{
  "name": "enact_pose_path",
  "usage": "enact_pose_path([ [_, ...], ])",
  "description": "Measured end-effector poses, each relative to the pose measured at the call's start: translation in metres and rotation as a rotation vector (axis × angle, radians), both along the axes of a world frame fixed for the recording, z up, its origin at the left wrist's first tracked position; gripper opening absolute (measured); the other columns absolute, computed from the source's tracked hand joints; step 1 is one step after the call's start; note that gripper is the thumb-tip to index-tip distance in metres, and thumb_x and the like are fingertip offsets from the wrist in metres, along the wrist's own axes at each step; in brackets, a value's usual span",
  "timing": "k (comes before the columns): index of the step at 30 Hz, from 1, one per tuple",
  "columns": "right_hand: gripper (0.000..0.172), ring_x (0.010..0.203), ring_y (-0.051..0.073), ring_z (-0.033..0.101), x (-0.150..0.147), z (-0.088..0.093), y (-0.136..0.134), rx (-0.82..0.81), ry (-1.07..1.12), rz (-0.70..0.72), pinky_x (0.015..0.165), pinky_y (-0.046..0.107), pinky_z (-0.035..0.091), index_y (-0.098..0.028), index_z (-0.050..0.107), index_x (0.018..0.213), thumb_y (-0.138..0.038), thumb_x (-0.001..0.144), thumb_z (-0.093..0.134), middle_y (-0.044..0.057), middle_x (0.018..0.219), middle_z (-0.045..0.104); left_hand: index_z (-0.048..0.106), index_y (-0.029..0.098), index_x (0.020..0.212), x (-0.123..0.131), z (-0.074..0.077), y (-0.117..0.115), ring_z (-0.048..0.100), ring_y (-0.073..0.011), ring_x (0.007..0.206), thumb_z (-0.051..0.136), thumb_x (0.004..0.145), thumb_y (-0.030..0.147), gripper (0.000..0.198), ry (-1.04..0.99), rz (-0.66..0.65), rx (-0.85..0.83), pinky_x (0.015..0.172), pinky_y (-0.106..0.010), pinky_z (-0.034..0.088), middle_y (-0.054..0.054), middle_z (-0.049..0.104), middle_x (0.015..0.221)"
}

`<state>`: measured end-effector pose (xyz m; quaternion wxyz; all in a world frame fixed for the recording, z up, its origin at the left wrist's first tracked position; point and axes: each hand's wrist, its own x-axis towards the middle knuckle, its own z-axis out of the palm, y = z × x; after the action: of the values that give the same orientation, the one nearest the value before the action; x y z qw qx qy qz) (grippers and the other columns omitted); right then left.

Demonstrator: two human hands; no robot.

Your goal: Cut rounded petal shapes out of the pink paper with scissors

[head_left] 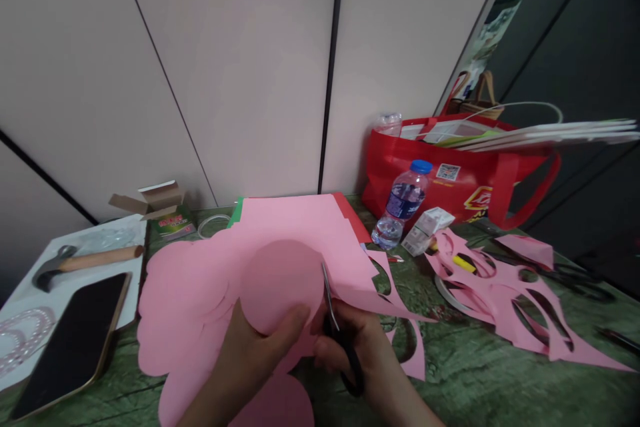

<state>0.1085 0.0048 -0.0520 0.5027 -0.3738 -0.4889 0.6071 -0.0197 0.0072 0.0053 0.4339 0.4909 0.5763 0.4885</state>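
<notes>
My left hand (267, 347) grips a round piece of pink paper (283, 280), thumb on top and the other fingers underneath. In my right hand (355, 340) is a pair of scissors (336, 330) with black handles, its blades at the right edge of the round piece. A strip of pink paper runs off to the right of the blades. Under and behind my hands lie pink sheets (295, 214) and, to the left, a large scalloped pink paper shape (175, 300). The lower finger loops are partly covered by my right hand.
At left are a hammer (90, 259), a phone (75, 340), pink beads (25, 337) and a small open box (173, 217). On the right stand a water bottle (403, 204) and a red bag (450, 160), with cut pink scraps (520, 307) in front.
</notes>
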Motion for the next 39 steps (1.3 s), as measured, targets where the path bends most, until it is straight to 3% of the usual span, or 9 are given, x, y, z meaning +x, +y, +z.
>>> enact_pose_path([
  [3, 0.028, 0.038, 0.008, 0.038, -0.002, 0.004, -0.001, 0.018, 0.023, 0.018, 0.036, 0.019, 0.025, -0.018, 0.051, 0.063, -0.037, 0.063, 0.07, -0.005, 0.049, 0.046, 0.049, 0.02, 0.046, 0.0, -0.002, 0.001, 0.042, -0.0101, 0.04, 0.059, 0.066, 0.036, 0.027, 0.044, -0.072, -0.031, 0.039, -0.022, 0.034, 0.005, 0.044, 0.04],
  [6, 0.032, 0.042, 0.009, 0.041, -0.004, 0.012, -0.002, 0.068, 0.062, 0.086, 0.038, 0.02, 0.028, -0.019, 0.049, 0.061, -0.044, 0.066, 0.067, 0.0, 0.057, 0.056, 0.048, 0.02, 0.041, 0.001, -0.002, 0.002, 0.043, -0.0107, 0.037, 0.047, 0.077, 0.041, 0.042, 0.043, -0.199, -0.001, 0.041, -0.024, 0.035, 0.003, 0.043, 0.035],
  [10, 0.033, 0.042, 0.009, 0.041, -0.006, 0.013, -0.002, 0.057, 0.085, 0.095, 0.04, 0.021, 0.031, -0.019, 0.051, 0.06, -0.044, 0.063, 0.072, -0.002, 0.053, 0.054, 0.043, 0.021, 0.035, 0.006, 0.006, 0.0, 0.042, -0.0089, 0.035, 0.053, 0.07, 0.034, 0.039, 0.099, -0.117, -0.063, 0.041, -0.021, 0.037, 0.005, 0.042, 0.033],
  [14, 0.035, 0.045, 0.012, 0.046, -0.008, 0.0, 0.001, 0.017, 0.102, 0.038, 0.044, 0.023, 0.037, -0.02, 0.053, 0.06, -0.041, 0.052, 0.08, -0.003, 0.052, 0.053, 0.061, 0.019, 0.056, 0.011, 0.012, -0.003, 0.057, -0.0145, 0.05, 0.063, 0.057, 0.029, 0.011, 0.011, 0.055, -0.078, 0.048, -0.023, 0.046, 0.001, 0.063, 0.051],
  [16, 0.037, 0.048, 0.013, 0.048, -0.009, -0.006, 0.003, 0.017, 0.111, -0.021, 0.047, 0.024, 0.04, -0.02, 0.054, 0.062, -0.04, 0.047, 0.083, -0.003, 0.054, 0.055, 0.065, 0.018, 0.068, 0.012, 0.012, -0.003, 0.063, -0.0186, 0.061, 0.067, 0.054, 0.029, 0.018, -0.029, 0.072, -0.072, 0.053, -0.025, 0.05, -0.001, 0.069, 0.062],
  [22, 0.033, 0.045, 0.012, 0.044, -0.008, 0.001, 0.003, 0.018, 0.05, 0.054, 0.046, 0.024, 0.038, -0.02, 0.054, 0.063, -0.041, 0.055, 0.078, -0.005, 0.05, 0.048, 0.064, 0.017, 0.071, 0.01, 0.009, -0.004, 0.063, -0.0189, 0.062, 0.067, 0.056, 0.031, 0.021, 0.016, 0.069, -0.096, 0.053, -0.025, 0.05, -0.001, 0.068, 0.061],
  [26, 0.038, 0.043, 0.01, 0.038, -0.006, 0.008, 0.001, 0.018, 0.01, -0.008, 0.043, 0.023, 0.032, -0.019, 0.051, 0.059, -0.045, 0.051, 0.078, -0.005, 0.048, 0.046, 0.063, 0.018, 0.073, 0.01, 0.009, -0.004, 0.065, -0.0194, 0.067, 0.067, 0.054, 0.031, 0.024, -0.004, 0.09, -0.073, 0.059, -0.025, 0.052, -0.001, 0.07, 0.066],
  [33, 0.037, 0.041, 0.009, 0.037, -0.005, 0.013, 0.001, 0.015, -0.015, 0.023, 0.039, 0.021, 0.028, -0.019, 0.052, 0.057, -0.048, 0.054, 0.074, -0.004, 0.047, 0.048, 0.063, 0.017, 0.068, 0.01, 0.01, -0.004, 0.065, -0.0196, 0.062, 0.066, 0.056, 0.031, 0.019, 0.005, 0.054, -0.085, 0.055, -0.026, 0.052, -0.002, 0.069, 0.062],
  [39, 0.034, 0.039, 0.009, 0.036, -0.005, 0.008, 0.001, -0.019, -0.048, 0.021, 0.038, 0.022, 0.027, -0.019, 0.053, 0.056, -0.041, 0.052, 0.078, -0.005, 0.044, 0.047, 0.064, 0.018, 0.068, 0.011, 0.013, -0.005, 0.065, -0.0189, 0.062, 0.063, 0.059, 0.031, 0.016, -0.048, 0.002, -0.078, 0.057, -0.026, 0.052, -0.001, 0.069, 0.06],
])
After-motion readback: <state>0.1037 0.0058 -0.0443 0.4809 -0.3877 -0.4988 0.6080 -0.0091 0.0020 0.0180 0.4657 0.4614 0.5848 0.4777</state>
